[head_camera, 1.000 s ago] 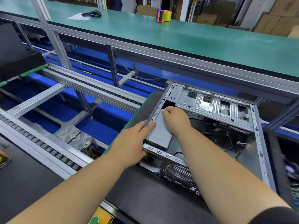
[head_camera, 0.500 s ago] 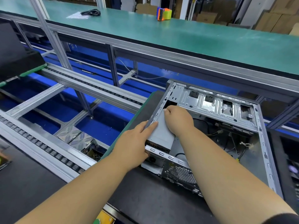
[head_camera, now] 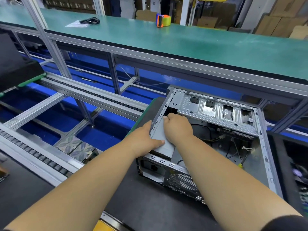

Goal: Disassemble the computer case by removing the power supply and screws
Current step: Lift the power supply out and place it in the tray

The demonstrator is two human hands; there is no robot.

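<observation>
Count: 1 computer case (head_camera: 208,140), 1 power supply (head_camera: 162,139), 2 hands, left (head_camera: 145,140) and right (head_camera: 179,127); 1 tape dispenser (head_camera: 163,20), 1 black cable (head_camera: 90,20).

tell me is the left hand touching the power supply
Touching. The head view shows the left hand with its thumb lying on the grey power supply top, no gap visible.

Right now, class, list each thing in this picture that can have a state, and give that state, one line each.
computer case: lying on its side, side panel off, inside showing.
power supply: inside the case's corner, gripped by both hands.
left hand: grips the power supply.
right hand: fingers curled over its far end.
tape dispenser: standing untouched on the green bench.
</observation>
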